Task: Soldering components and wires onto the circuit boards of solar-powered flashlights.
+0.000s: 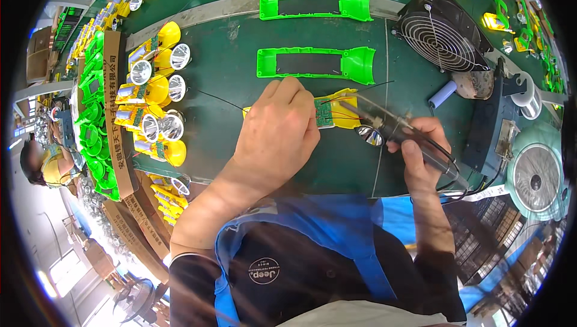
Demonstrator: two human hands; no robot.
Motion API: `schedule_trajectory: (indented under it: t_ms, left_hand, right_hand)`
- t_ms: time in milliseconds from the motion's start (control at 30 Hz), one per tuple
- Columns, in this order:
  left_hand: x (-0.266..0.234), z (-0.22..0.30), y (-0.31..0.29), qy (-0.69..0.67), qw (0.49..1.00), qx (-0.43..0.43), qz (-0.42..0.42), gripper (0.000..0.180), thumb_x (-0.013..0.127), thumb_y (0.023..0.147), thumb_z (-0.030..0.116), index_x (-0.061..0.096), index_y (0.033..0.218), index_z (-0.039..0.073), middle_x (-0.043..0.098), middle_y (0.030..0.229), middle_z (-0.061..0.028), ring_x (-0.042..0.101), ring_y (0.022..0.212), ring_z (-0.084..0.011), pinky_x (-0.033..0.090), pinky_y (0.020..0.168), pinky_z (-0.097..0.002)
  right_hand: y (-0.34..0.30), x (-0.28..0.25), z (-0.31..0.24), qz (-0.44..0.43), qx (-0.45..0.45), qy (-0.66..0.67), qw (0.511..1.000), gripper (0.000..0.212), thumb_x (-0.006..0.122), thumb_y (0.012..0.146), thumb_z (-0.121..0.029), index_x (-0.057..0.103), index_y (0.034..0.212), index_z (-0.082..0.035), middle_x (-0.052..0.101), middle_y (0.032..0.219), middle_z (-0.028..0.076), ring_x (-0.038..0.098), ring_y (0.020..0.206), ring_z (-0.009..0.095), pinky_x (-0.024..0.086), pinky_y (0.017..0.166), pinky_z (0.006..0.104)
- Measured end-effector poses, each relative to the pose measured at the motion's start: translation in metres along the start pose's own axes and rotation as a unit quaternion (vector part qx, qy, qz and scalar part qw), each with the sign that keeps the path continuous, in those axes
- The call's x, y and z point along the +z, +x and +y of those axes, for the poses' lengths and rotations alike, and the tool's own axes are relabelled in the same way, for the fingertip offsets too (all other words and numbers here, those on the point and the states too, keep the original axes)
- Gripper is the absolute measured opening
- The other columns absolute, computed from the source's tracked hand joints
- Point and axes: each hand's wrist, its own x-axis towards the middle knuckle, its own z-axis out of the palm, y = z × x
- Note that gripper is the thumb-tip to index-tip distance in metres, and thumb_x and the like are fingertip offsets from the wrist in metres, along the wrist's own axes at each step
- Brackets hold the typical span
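Clearly the left hand [277, 127] presses the yellow flashlight part [340, 110] flat on the green table [240, 110], steadying its small circuit board [323, 113], while the right hand [421, 149] grips a soldering iron [384, 124], tip angled toward the board.

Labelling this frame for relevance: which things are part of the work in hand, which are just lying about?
In use:
- left hand pressing down the yellow flashlight half with its green circuit board
- right hand holding the soldering iron, tip at the board

Lying about:
- two green shells
- black fan
- blue cell
- yellow assemblies with reflectors
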Motion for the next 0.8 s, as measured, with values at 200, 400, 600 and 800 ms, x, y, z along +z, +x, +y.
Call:
schedule_trajectory:
  t_ms: [200, 400, 600, 800]
  left_hand:
    - [-0.001, 0.000, 0.000, 0.001, 1.000, 0.002, -0.004, 0.016, 0.063, 0.070, -0.006, 0.051, 0.076, 0.001, 0.053, 0.082, -0.0123, 0.056, 0.080, -0.0329, 0.046, 0.067, -0.0422]
    - [-0.003, 0.001, -0.001, 0.011, 1.000, 0.006, -0.001, 0.014, 0.063, 0.070, -0.005, 0.052, 0.077, 0.001, 0.053, 0.083, -0.0123, 0.056, 0.079, -0.0322, 0.047, 0.068, -0.0420]
    - [-0.015, -0.008, -0.011, 0.034, 0.998, 0.025, -0.043, 0.012, 0.064, 0.072, -0.002, 0.054, 0.079, 0.002, 0.054, 0.085, -0.0124, 0.057, 0.082, -0.0325, 0.048, 0.071, -0.0424]
    - [-0.011, -0.008, 0.004, -0.099, 0.991, 0.079, 0.043, 0.015, 0.068, 0.077, 0.004, 0.059, 0.089, 0.004, 0.061, 0.090, -0.0128, 0.059, 0.084, -0.0327, 0.048, 0.073, -0.0420]
  right_hand:
    - [0.019, -0.001, -0.009, -0.040, -0.091, -0.054, 0.994, 0.027, 0.069, 0.086, -0.008, 0.053, 0.106, 0.002, 0.065, 0.094, 0.011, 0.065, 0.084, 0.014, 0.052, 0.075, 0.0250]
    - [0.048, 0.019, -0.022, -0.045, -0.075, -0.060, 0.994, 0.026, 0.067, 0.088, -0.007, 0.053, 0.108, 0.002, 0.067, 0.095, 0.012, 0.066, 0.085, 0.015, 0.054, 0.076, 0.0265]
    - [0.068, 0.022, -0.015, -0.050, -0.109, -0.083, 0.989, 0.032, 0.066, 0.091, -0.017, 0.050, 0.113, 0.001, 0.069, 0.089, 0.015, 0.067, 0.080, 0.020, 0.054, 0.077, 0.0330]
    - [0.065, 0.029, -0.016, -0.064, -0.159, -0.050, 0.984, 0.026, 0.062, 0.093, -0.007, 0.048, 0.114, 0.000, 0.066, 0.101, 0.014, 0.068, 0.090, 0.022, 0.055, 0.079, 0.0308]
